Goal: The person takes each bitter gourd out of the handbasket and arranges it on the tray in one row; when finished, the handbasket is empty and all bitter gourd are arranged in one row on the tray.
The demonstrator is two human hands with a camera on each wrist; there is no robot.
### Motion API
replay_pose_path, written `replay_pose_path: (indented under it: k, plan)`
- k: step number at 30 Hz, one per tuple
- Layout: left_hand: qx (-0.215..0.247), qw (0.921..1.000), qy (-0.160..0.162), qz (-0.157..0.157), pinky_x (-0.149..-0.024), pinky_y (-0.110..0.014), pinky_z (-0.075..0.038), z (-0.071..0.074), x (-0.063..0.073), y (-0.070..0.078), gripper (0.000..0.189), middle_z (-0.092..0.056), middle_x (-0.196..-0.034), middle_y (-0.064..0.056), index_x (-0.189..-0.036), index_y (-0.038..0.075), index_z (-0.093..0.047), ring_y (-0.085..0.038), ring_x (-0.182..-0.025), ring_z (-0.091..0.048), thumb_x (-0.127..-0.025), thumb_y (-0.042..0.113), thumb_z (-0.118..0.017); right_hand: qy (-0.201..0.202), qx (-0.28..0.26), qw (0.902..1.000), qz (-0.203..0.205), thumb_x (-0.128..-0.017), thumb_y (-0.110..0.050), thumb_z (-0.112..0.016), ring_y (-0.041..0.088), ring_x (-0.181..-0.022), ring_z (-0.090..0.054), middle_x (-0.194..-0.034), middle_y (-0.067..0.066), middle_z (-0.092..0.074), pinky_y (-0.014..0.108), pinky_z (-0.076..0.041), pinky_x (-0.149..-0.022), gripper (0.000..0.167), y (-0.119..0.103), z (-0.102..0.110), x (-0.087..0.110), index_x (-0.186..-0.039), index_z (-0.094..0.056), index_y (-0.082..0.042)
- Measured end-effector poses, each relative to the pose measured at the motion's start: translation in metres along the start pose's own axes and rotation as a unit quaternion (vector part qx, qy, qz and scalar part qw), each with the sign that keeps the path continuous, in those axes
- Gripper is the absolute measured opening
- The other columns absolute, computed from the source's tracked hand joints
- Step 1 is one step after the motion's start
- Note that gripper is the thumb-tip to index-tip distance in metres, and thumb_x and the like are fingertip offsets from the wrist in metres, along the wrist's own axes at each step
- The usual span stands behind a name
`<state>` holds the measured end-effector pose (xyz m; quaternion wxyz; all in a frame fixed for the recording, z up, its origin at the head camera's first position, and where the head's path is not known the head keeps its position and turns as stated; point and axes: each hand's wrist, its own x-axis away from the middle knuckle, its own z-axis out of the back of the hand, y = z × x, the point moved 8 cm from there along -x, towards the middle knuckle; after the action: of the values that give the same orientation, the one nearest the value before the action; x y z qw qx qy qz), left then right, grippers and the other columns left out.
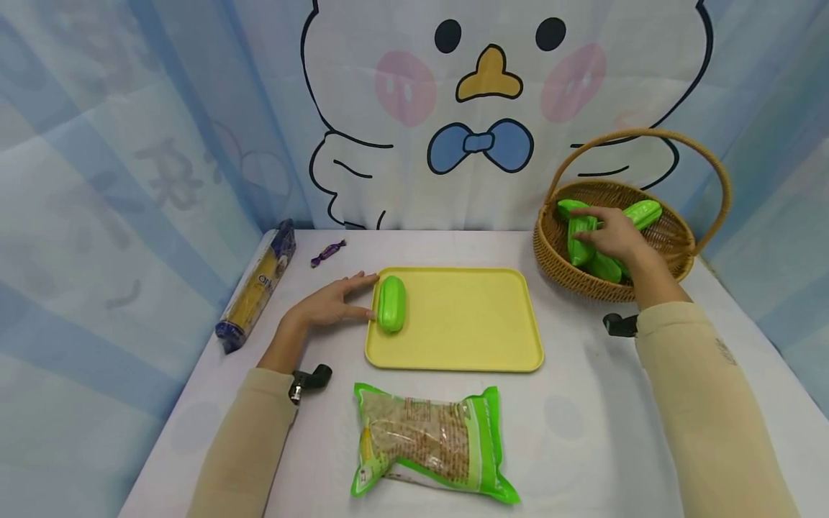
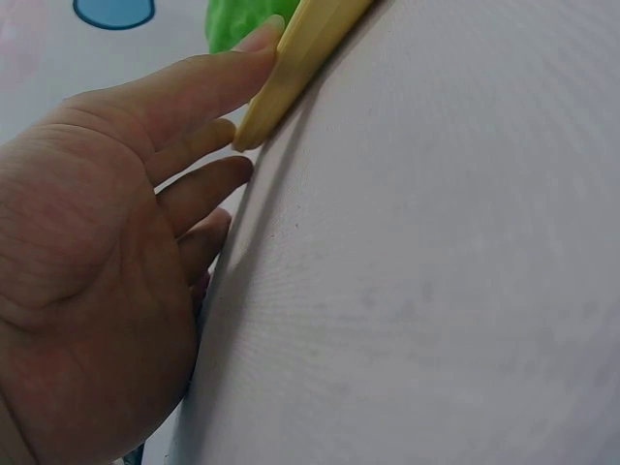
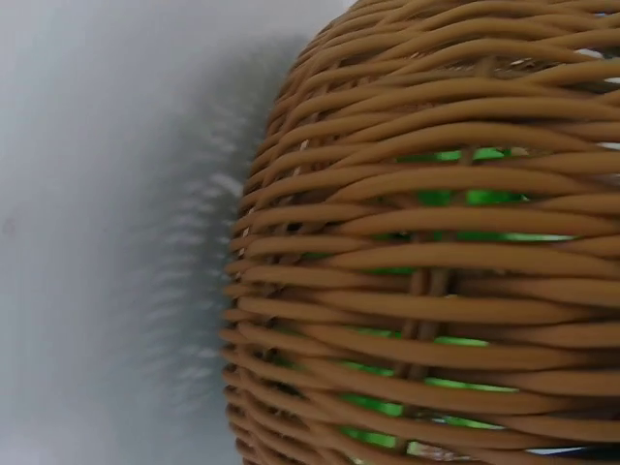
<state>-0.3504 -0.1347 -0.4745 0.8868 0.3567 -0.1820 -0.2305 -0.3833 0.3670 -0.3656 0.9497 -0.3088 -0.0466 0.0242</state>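
A bright green toy cucumber lies upright along the left side of the yellow tray. My left hand, fingers spread, touches the tray's left rim beside it; in the left wrist view its thumb rests at the tray edge. At the right, my right hand reaches into a wicker basket and pinches a green toy cucumber between thumb and fingers. Other green pieces lie around it in the basket. The basket's woven side hides the right hand in the right wrist view.
A green-trimmed clear bag of brown noodles lies in front of the tray. A blue-ended pack of pasta and a purple wrapped candy lie at the left. The basket's tall handle arches above its opening. Curtains surround the table.
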Motion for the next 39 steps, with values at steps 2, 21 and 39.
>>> replay_pose_path:
  k: [2,21,39]
  plan:
    - [0.000,1.0000,0.000,0.001,-0.131,-0.064,-0.004,0.000,0.000,0.000,0.091,-0.014,-0.175,-0.010,-0.164,0.029,-0.034,-0.042,-0.162,-0.002,-0.088,0.050,-0.081,0.023,-0.009,0.9997,0.005,-0.107,-0.022,-0.060,0.053,-0.127,-0.047,-0.164,0.031,-0.033,0.051,-0.049,-0.080,0.056,-0.004,0.005,0.004,-0.158,-0.044,-0.009]
    - [-0.004,1.0000,0.001,0.008,-0.131,-0.063,-0.004,-0.001,-0.002,-0.003,0.091,-0.015,-0.176,-0.008,-0.164,0.031,-0.035,-0.041,-0.162,-0.002,-0.087,0.053,-0.081,0.286,-0.142,0.9374,0.139,-0.106,-0.025,-0.061,0.022,-0.131,-0.040,-0.155,0.018,-0.038,0.031,-0.036,-0.103,0.051,-0.077,0.031,0.067,-0.156,-0.051,-0.028]
    - [-0.003,1.0000,0.003,0.003,-0.131,-0.063,-0.004,-0.001,-0.001,0.000,0.092,-0.016,-0.175,-0.010,-0.164,0.029,-0.036,-0.041,-0.162,-0.003,-0.087,0.052,-0.082,0.130,-0.196,0.9287,0.287,-0.083,0.014,-0.079,0.033,-0.149,-0.036,-0.170,0.013,-0.013,0.007,-0.049,-0.100,0.092,-0.135,-0.040,0.084,-0.162,-0.040,-0.012]
